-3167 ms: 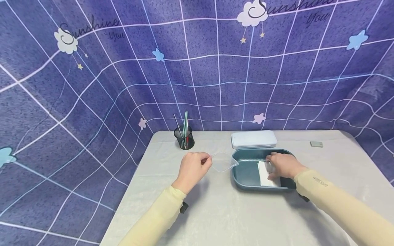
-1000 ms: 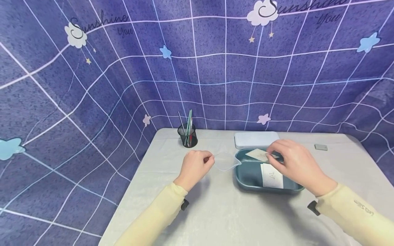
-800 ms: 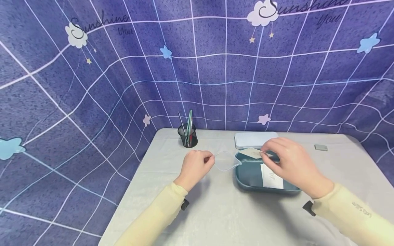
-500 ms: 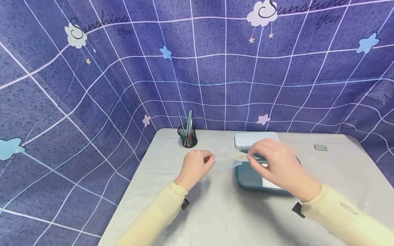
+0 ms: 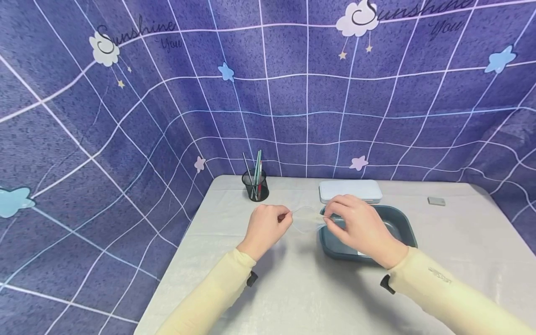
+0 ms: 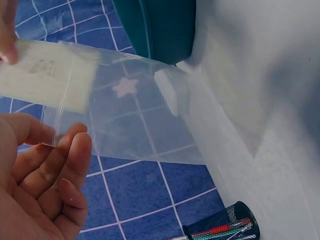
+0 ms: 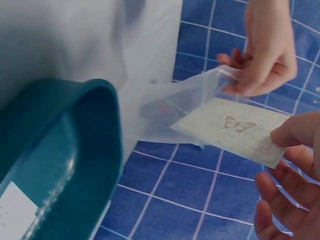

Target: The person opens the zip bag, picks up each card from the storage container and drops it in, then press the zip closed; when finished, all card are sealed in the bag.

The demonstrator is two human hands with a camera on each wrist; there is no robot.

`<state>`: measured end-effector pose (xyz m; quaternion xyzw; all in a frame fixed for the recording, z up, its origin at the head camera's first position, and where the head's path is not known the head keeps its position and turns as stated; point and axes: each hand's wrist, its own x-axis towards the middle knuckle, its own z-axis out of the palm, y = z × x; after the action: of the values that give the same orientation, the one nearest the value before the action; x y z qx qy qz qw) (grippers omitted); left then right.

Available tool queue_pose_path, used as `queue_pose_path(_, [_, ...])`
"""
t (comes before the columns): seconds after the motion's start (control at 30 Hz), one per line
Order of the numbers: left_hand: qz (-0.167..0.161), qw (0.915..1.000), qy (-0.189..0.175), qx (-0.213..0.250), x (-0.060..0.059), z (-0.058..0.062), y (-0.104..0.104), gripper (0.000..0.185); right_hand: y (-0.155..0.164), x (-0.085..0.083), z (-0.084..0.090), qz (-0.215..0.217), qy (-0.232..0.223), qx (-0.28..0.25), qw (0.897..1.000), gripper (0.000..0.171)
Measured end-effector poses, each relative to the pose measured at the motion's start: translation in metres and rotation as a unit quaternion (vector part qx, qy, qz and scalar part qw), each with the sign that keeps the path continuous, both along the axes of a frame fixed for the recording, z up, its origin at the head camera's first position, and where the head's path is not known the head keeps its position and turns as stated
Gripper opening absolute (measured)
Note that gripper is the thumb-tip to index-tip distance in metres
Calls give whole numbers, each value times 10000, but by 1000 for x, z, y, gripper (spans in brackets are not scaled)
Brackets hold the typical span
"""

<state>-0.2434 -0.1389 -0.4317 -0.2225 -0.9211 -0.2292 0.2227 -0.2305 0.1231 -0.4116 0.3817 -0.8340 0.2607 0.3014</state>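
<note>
My left hand (image 5: 284,217) pinches one edge of a clear plastic bag (image 5: 305,221) and holds it just above the table. My right hand (image 5: 331,217) pinches a pale card (image 7: 235,127) printed with a butterfly. The card's leading end sits at the bag's mouth, just inside the film (image 6: 130,120). In the left wrist view the card (image 6: 45,80) shows at the left, under the bag's edge, with my left fingers (image 6: 50,170) below it. A teal tray (image 5: 399,225) lies under my right wrist. Another white card (image 7: 15,210) lies in it.
A white flat box (image 5: 351,190) lies behind the tray. A black mesh pen cup (image 5: 255,184) with several pens stands at the back left. A small grey eraser (image 5: 436,201) lies at the far right. A blue grid cloth hangs behind the grey table (image 5: 301,288).
My right hand lifted a card out of the teal tray and carried it left to the bag's mouth. My left hand kept the bag in place.
</note>
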Motion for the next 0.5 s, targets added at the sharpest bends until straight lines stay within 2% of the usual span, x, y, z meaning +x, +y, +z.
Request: queue_pose_path(0.5, [-87, 9998, 161, -46, 0, 0, 2, 15, -29, -20, -14, -269, -747, 648, 9947, 13])
